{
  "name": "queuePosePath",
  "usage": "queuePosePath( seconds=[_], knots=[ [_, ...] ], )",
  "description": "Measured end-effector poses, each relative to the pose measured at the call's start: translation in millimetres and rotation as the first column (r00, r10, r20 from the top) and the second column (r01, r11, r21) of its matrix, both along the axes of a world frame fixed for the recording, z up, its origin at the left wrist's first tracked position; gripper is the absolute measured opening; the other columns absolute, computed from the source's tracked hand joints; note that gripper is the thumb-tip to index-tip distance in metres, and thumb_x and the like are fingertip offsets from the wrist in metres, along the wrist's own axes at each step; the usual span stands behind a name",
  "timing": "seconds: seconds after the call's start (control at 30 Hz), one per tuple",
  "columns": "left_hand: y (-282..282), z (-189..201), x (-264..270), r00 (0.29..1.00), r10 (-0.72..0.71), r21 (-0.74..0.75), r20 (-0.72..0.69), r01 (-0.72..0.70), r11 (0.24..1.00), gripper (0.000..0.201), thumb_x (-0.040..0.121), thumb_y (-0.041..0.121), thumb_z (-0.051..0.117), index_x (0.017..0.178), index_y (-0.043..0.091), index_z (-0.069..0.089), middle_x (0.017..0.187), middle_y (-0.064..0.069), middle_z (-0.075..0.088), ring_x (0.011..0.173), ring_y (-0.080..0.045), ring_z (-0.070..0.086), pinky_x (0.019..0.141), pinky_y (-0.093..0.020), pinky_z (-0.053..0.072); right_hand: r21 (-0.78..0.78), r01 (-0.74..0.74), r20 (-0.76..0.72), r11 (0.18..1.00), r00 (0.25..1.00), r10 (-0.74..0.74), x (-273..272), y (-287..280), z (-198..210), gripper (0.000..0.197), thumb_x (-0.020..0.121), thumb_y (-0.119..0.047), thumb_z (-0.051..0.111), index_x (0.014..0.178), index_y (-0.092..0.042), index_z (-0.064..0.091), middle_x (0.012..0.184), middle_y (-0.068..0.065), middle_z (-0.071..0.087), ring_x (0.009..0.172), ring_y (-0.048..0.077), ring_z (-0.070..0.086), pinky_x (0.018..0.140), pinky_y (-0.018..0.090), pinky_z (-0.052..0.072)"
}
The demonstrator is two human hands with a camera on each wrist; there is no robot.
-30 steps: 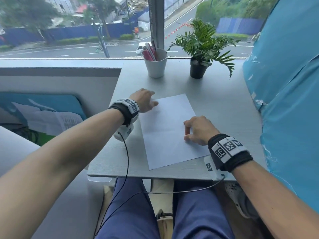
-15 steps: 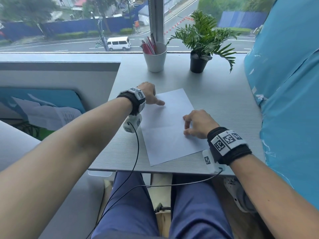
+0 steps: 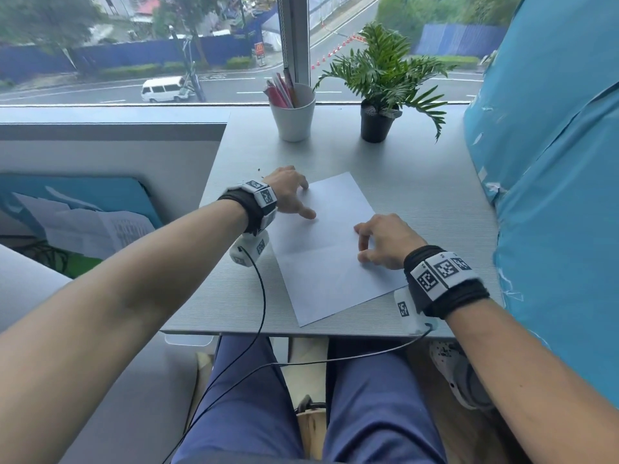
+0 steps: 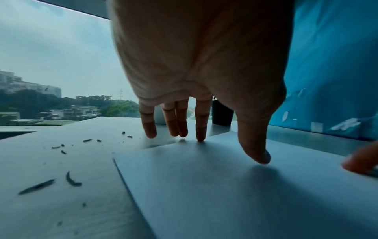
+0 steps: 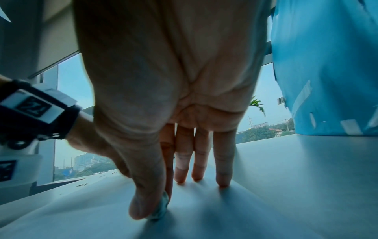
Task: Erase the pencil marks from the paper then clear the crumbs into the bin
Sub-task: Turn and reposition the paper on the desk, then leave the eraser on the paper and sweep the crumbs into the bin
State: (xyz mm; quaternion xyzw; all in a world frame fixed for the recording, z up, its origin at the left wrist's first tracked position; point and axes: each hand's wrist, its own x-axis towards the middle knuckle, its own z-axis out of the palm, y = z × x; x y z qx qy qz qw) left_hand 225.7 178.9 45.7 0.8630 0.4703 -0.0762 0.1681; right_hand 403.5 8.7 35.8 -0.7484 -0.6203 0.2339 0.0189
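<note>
1. The paper [image 3: 330, 249] lies flat on the desk [image 3: 418, 195].
2. The left hand [image 3: 288, 192] presses spread fingers on its far corner.
3. The right hand [image 3: 385, 241] pinches an eraser [image 5: 160, 208] against the paper.
4. Dark crumbs [image 4: 71, 179] lie on the desk just left of the paper.

A: State the work surface and its position.

B: A grey desk [image 3: 418, 202] with a fine linear grain, set against a wide window [image 3: 134, 45]. A vertical window mullion [image 3: 294, 35] divides the glazing.

A: Lighting?

B: Overcast daylight through the glass (no lamp is visible). Outside: a road [image 3: 83, 92], a white van [image 3: 164, 89], blue hoarding [image 3: 117, 56] and trees.

A: Items at the back of the desk?

B: A white cup [image 3: 293, 120] holding pens, and beside it a potted plant [image 3: 380, 85] in a black pot.

A: Surroundings?

B: Blue sheeting [image 3: 552, 162] covers the right side. To the left, a grey partition ledge [image 3: 110, 128]; below it, a blue board [image 3: 83, 192] with papers [image 3: 97, 229] lying on it.
</note>
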Motion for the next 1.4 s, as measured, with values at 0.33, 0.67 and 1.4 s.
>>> queuePosePath(
  seconds=[0.33, 0.67, 1.4],
  knots=[
    [-52.2, -18.7, 0.8, 0.936, -0.352, -0.062, 0.025, 0.353, 0.933, 0.091, 0.086, 0.058, 0.066, 0.158, 0.023, 0.022, 0.166, -0.005, 0.009, 0.152, -0.024, 0.011, 0.122, -0.046, 0.014, -0.023, 0.198, 0.159, 0.98, 0.968, -0.192, 54.0, -38.0, 19.8, 0.016, 0.075, -0.02, 0.077, 0.066, -0.024, 0.064, 0.095, 0.005, 0.071, 0.088, 0.024, 0.064, 0.073, 0.028, 0.047],
    [-85.8, -12.0, 61.5, 0.869, -0.493, -0.096, -0.045, 0.487, 0.868, 0.077, 0.097, 0.04, 0.059, 0.159, 0.029, 0.015, 0.166, -0.009, 0.001, 0.152, -0.024, 0.002, 0.121, -0.044, 0.009, 0.096, 0.232, 0.04, 0.968, 0.971, -0.237, 22.5, -49.5, 0.4, 0.016, 0.09, -0.021, 0.058, 0.105, -0.02, 0.063, 0.114, 0.01, 0.064, 0.106, 0.031, 0.059, 0.088, 0.035, 0.048],
    [-14.4, -16.0, -54.3, 0.91, -0.109, 0.118, -0.4, 0.169, 0.979, 0.098, 0.089, 0.078, 0.018, 0.157, 0.007, 0.011, 0.166, -0.01, 0.005, 0.153, -0.026, 0.001, 0.118, -0.056, -0.009, 0.446, 0.343, -0.089, 0.827, 0.936, -0.34, 29.5, -144.7, -48.4, 0.052, 0.089, -0.031, 0.067, 0.135, -0.008, 0.053, 0.151, 0.009, 0.043, 0.143, 0.024, 0.036, 0.117, 0.042, 0.03]
  ],
)
